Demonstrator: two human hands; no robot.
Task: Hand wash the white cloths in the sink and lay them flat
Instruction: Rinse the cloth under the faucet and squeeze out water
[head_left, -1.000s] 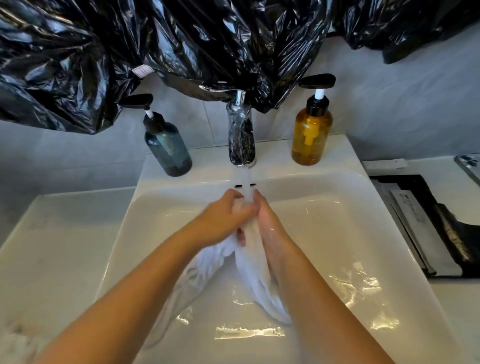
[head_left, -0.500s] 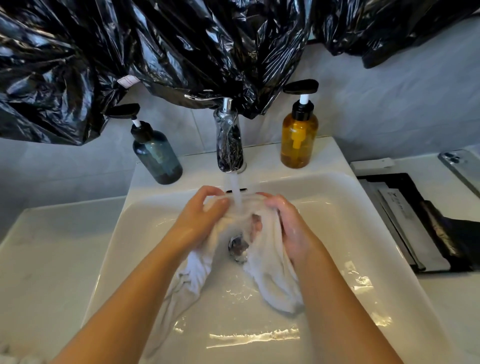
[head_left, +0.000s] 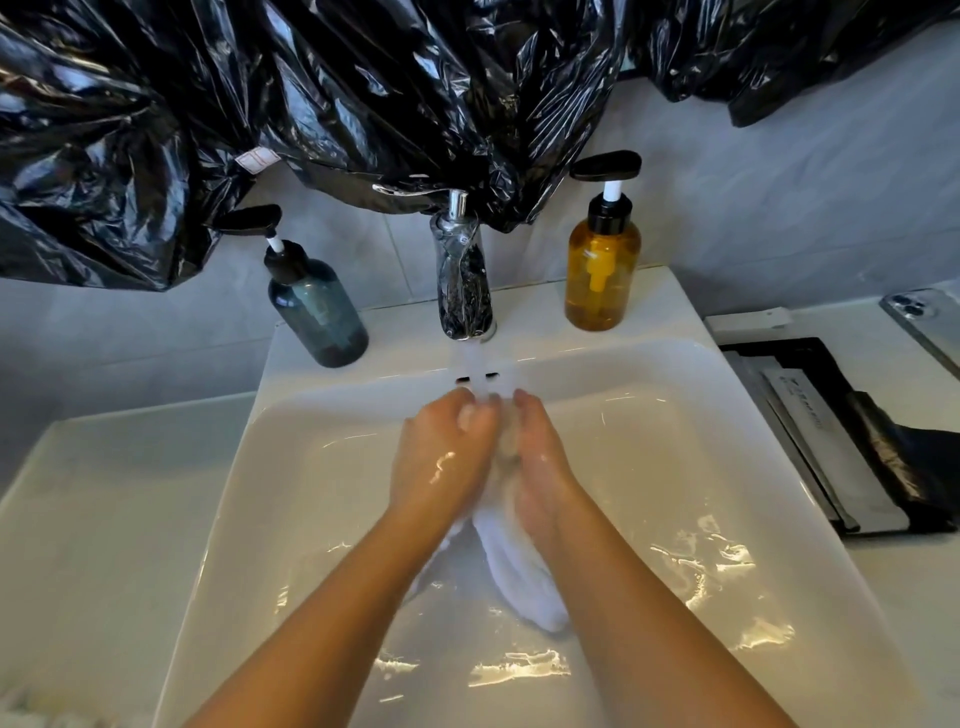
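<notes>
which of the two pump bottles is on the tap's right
The amber plastic pump bottle, standing right of the chrome tap; the dark teal pump bottle stands on its left.

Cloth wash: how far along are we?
Early. Done: tap running, cloth wet. In hand: left hand and right hand grip the cloth together under the stream, its tail trailing into the sink. Left: finish washing, lay it flat.

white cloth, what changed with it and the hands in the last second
The left hand and right hand, spread apart half a second ago, have closed together again, bunching the white cloth under the stream from the tap. Both still grip it; water still runs.
</notes>
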